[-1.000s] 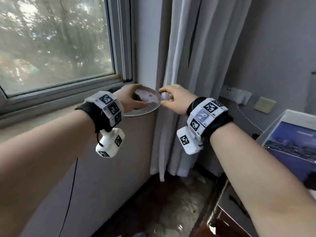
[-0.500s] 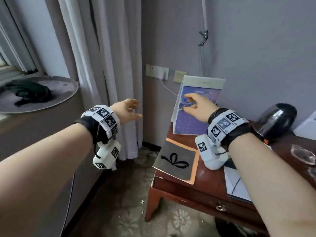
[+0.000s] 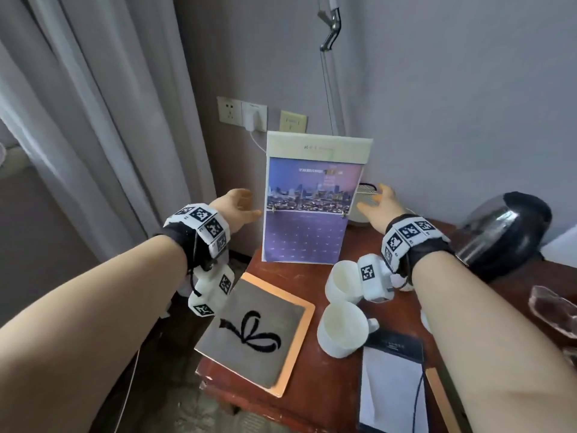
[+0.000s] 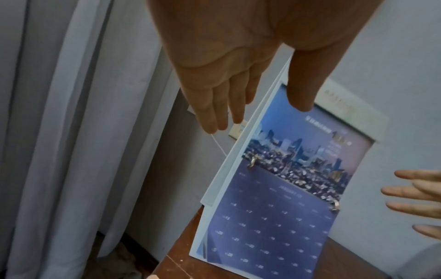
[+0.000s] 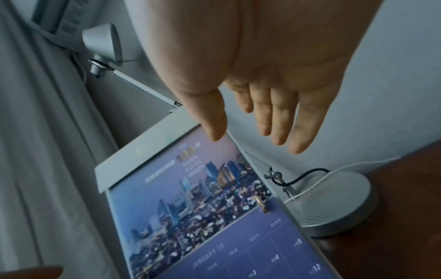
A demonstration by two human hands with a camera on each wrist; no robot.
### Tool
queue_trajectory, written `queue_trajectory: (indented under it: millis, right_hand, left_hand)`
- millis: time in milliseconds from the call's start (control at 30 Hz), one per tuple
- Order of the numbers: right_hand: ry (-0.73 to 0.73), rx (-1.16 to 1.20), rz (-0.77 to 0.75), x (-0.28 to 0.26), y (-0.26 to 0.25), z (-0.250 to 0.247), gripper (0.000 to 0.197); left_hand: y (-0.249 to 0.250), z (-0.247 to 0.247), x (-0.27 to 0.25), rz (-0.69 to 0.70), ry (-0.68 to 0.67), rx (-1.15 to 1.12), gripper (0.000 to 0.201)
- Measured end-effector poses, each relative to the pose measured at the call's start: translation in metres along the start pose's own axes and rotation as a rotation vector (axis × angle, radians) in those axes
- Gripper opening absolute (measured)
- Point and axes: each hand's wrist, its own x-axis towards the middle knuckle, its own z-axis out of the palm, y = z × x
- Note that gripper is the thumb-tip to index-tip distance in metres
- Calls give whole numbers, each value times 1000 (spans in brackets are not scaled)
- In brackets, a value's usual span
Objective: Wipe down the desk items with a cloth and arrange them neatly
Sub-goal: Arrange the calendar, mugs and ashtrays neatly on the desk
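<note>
Flanking the upright desk calendar [image 3: 312, 210], long axis 12-to-6, face toward you: your left hand [image 3: 234, 206] and right hand [image 3: 379, 207], fingers extended, grasping nothing.

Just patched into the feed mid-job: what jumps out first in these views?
A tall standing calendar with a city skyline photo dominates, upright at the back of the wooden desk against the wall. The left hand and right hand flank it with fingers straight, neither gripping it. In front lie a grey card with a black bow at the desk's left edge, two white cups beside it, and a glossy black kettle far right.
</note>
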Motion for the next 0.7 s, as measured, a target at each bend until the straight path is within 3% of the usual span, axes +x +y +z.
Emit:
queue_trajectory:
  millis: [167, 333, 400, 500, 567, 700]
  right_hand:
    - [-104, -22, -29, 29, 6, 12, 56]
    - [-119, 17, -4, 42, 9, 21, 36]
    - [-181, 75, 54, 44, 11, 24, 39]
    - [-211, 133, 122, 39, 12, 26, 46]
    - [-214, 115, 155, 38, 14, 27, 51]
    - [-198, 64, 199, 34, 11, 29, 58]
  left_hand:
    - [-8, 21, 34, -36, -54, 23, 61]
    - [-8, 44, 62, -77, -48, 136, 41]
    - [-11, 48, 74, -79, -92, 155, 42]
    - [-17, 50, 89, -118, -172, 90, 58]
    - [-23, 55, 99, -181, -211, 8, 88]
    - [-38, 62, 112, -280, -243, -89, 94]
